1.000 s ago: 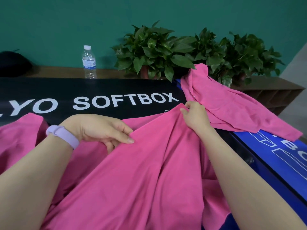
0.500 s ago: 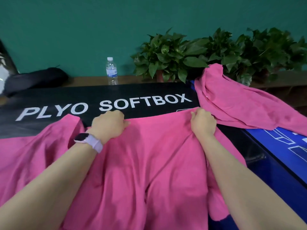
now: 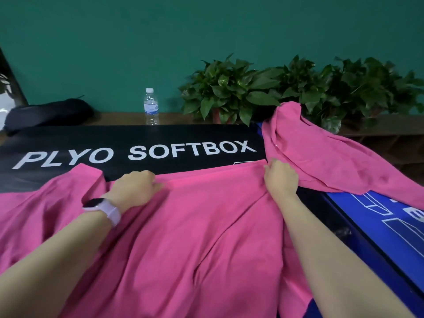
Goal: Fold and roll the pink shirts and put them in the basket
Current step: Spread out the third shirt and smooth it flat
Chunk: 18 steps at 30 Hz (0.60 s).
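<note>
The pink shirt (image 3: pixel 195 226) lies spread across the black mat (image 3: pixel 137 138). Your left hand (image 3: pixel 133 189) and right hand (image 3: pixel 281 180) pinch its far edge with curled fingers, probably to pull it flat for folding. No basket shows.

The pink shirt (image 3: pixel 195 237) I'm working lies spread and wrinkled across the surface in front of me, its far edge running straight from ten to one o'clock. A second pink shirt (image 3: pixel 321 157) sits crumpled at two o'clock, touching the first.
</note>
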Each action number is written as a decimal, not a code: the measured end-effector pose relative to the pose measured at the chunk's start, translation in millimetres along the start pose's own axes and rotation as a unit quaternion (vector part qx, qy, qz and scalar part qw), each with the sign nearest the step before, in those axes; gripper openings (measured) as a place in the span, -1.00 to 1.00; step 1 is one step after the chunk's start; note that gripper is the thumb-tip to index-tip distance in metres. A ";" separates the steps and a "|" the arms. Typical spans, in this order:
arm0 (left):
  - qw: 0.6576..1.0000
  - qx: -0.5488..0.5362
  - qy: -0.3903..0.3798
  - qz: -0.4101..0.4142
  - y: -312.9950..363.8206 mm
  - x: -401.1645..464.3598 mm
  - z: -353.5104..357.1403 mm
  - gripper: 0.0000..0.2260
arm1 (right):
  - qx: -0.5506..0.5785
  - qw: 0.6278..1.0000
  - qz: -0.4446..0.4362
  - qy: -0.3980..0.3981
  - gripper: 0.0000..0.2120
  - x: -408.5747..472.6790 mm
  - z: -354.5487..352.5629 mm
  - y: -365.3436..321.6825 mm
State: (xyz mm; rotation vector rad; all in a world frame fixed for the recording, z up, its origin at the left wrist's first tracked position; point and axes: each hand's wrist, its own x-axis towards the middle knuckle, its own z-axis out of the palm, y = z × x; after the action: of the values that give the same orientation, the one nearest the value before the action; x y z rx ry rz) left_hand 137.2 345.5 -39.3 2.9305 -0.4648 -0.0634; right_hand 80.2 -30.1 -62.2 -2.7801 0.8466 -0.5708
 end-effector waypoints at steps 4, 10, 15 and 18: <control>0.994 -0.085 -0.056 -0.033 0.7 13.8 -32.1 -0.65 | 0.058 0.997 0.043 0.031 -0.78 5.3 9.3 7.2; 0.991 -0.016 0.111 -0.070 12.6 16.0 -8.3 -0.67 | 0.081 0.995 0.044 0.024 -0.82 8.6 13.6 9.0; 0.984 -0.029 0.177 -0.006 2.3 10.8 26.3 -0.66 | 0.146 0.987 0.062 -0.020 -0.84 23.1 -0.1 11.0; 0.984 -0.022 0.175 -0.004 0.4 15.8 27.7 -0.68 | 0.128 0.991 0.024 -0.022 -0.83 36.8 -7.7 7.0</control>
State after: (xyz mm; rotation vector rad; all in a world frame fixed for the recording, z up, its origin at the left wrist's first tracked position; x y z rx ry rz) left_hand 150.1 335.7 -66.8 2.8136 -0.3874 0.4287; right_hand 101.7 -57.2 -45.8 -2.5239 0.7698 -0.5648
